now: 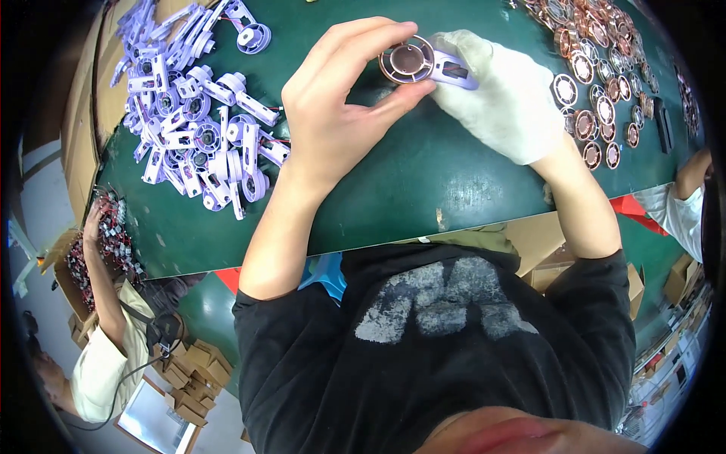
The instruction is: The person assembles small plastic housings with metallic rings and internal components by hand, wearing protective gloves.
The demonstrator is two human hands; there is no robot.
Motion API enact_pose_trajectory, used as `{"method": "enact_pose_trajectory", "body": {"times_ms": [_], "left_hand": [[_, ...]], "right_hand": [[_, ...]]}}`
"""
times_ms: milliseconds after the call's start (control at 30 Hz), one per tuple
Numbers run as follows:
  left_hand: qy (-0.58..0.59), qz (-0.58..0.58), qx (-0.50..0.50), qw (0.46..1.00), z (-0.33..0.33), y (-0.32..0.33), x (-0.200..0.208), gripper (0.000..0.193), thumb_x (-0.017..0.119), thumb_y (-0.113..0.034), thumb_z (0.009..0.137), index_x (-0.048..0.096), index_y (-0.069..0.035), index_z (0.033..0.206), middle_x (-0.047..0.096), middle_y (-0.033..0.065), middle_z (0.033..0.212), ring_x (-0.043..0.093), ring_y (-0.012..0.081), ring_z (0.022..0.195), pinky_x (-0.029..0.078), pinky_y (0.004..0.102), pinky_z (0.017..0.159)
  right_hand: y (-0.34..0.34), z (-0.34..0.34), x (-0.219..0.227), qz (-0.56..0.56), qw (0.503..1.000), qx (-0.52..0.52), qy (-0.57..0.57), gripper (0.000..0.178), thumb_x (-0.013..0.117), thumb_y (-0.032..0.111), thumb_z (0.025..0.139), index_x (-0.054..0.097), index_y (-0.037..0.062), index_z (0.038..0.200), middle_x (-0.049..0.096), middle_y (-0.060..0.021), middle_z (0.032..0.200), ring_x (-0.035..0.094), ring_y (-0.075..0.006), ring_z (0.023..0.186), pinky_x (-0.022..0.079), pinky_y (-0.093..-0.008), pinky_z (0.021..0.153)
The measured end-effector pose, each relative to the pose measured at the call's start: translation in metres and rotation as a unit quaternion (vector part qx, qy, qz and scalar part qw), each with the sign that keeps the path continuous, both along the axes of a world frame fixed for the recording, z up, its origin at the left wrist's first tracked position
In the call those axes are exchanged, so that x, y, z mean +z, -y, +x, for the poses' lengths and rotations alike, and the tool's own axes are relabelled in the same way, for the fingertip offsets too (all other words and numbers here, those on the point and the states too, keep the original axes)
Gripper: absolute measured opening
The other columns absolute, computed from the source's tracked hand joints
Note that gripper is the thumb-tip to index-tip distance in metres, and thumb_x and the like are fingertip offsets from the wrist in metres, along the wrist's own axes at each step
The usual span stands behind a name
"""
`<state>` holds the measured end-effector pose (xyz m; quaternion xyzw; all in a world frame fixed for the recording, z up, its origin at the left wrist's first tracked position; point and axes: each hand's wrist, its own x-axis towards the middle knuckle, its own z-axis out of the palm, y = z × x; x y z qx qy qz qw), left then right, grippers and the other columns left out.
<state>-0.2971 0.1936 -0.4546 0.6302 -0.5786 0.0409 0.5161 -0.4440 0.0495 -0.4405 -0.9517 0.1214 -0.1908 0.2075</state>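
My left hand (pixel 329 102) is bare and curls round a copper-coloured round grille cover (pixel 408 60), fingers at its upper rim and thumb at its lower edge. The cover sits at the round head of a lavender handheld fan body (pixel 456 70); whether it is fully seated I cannot tell. In a white glove, my right hand (pixel 503 98) grips the fan body from the right, its fingertips partly hidden behind the piece. Both hands are raised above the green table (pixel 393 204).
Lavender fan bodies (pixel 197 136) lie heaped at left, some with thin wires. Copper-coloured grille covers (pixel 605 110) are piled at right, beside a dark bar (pixel 664 125). At far left, another person's hand (pixel 96 219) reaches into a box of wired parts (pixel 113 242). A co-worker's arm (pixel 692 175) shows at right.
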Motion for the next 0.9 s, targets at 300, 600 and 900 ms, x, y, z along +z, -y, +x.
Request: {"method": "enact_pose_trajectory", "body": {"times_ms": [300,600,900], "left_hand": [[0.059,-0.022,-0.056,0.996,-0.003,0.0,0.005,0.047,0.086,0.002,0.065,0.073,-0.006,0.11,0.072,0.0086,0.107,0.073,0.0221,0.092,0.061,0.0322,0.083],[-0.37,0.0,-0.164,0.915,-0.023,-0.003,-0.003,0.035,0.073,0.003,0.088,0.065,0.006,0.122,0.067,0.0162,0.128,0.067,0.0173,0.106,0.054,0.0297,0.092],[-0.272,0.25,-0.035,0.929,0.024,0.021,0.027,0.021,0.074,-0.02,0.091,0.076,-0.002,0.102,0.07,0.0027,0.09,0.063,0.0089,0.077,0.05,0.0225,0.071]], "right_hand": [[0.008,0.002,0.028,0.449,0.869,0.082,-0.193,0.043,0.062,0.045,0.096,0.069,0.0067,0.116,0.071,-0.0142,0.094,0.068,-0.0299,0.077,0.053,-0.0377,0.072],[-0.011,-0.001,0.006,0.168,0.983,0.052,-0.054,0.03,0.061,0.044,0.096,0.072,0.0203,0.111,0.072,-0.0118,0.094,0.07,-0.0345,0.088,0.054,-0.0433,0.075],[-0.005,0.007,-0.006,0.28,0.96,-0.027,-0.001,0.05,0.065,0.051,0.094,0.065,0.0063,0.118,0.07,-0.0163,0.093,0.07,-0.0326,0.084,0.055,-0.0407,0.074]]}}
